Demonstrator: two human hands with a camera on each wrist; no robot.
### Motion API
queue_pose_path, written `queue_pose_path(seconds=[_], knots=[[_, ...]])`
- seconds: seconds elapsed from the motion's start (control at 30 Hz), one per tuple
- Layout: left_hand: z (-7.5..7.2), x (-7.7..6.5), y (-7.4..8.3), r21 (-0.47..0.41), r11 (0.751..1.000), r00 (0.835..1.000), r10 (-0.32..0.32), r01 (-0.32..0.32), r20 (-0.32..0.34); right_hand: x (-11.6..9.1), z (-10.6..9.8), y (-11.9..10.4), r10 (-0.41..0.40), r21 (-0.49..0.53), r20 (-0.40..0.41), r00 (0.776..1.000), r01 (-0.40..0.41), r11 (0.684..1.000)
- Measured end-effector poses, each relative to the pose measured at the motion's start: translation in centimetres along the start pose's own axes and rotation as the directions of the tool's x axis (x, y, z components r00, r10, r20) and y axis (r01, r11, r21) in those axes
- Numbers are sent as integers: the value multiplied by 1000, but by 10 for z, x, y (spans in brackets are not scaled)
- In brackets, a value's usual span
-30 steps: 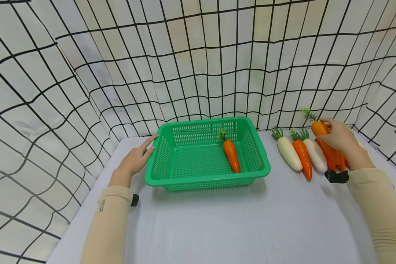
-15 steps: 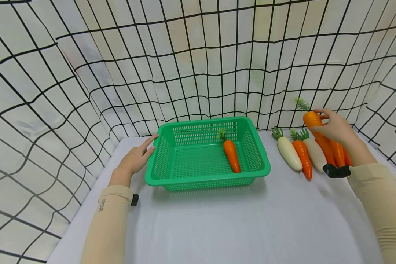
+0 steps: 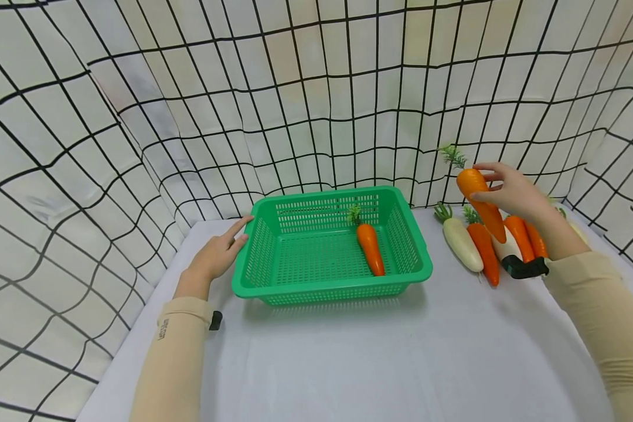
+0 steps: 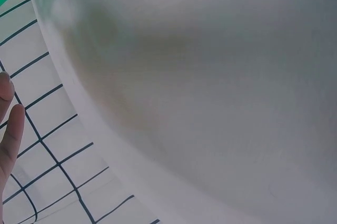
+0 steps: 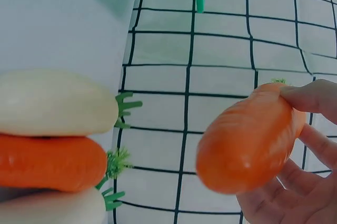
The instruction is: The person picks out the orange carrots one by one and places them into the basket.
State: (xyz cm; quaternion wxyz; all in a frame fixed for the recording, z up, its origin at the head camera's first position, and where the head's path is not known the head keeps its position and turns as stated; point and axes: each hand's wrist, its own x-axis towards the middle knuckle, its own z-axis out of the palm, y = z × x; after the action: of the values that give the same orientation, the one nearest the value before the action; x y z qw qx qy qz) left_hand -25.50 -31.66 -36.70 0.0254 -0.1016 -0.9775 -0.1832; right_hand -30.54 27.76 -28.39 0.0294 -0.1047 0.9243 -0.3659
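My right hand pinches an orange carrot near its thick upper end, with its leafy top pointing up and left. The carrot hangs tilted above the row of vegetables; in the right wrist view the same carrot lies between thumb and fingers. With straight fingers, my left hand touches the left rim of a green plastic basket. One carrot lies inside the basket, at its right side. The left wrist view shows only fingertips of that hand at its edge.
Right of the basket lie a white radish, a carrot, a second white radish partly covered by the held carrot, and more carrots under the right forearm. A cloth wall with a black grid stands behind the white table.
The right hand has lifted the carrot from the row and carried it up and left toward the basket. My left hand and the basket stay where they were.
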Motion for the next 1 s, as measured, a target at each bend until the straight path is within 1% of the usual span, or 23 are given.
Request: queue_pose_path(seconds=[0.27,0.47,0.6,0.83,1.0], knots=[[1,0,-1,0,1000,1000,5,-5,-3,8,9,-20,-35,50,43,998,32,998],[0,-1,0,1,1000,1000,-3,3,-2,11,16,-37,-67,82,66,996,62,995],[1,-2,-1,4,1000,1000,-2,2,-2,17,23,-47,-91,121,84,992,81,989],[1,-1,-1,0,1000,1000,-1,1,-1,29,37,-59,-105,224,117,988,76,972],[0,-1,1,0,1000,1000,-7,7,1,37,47,-70,-108,229,124,986,77,970]])
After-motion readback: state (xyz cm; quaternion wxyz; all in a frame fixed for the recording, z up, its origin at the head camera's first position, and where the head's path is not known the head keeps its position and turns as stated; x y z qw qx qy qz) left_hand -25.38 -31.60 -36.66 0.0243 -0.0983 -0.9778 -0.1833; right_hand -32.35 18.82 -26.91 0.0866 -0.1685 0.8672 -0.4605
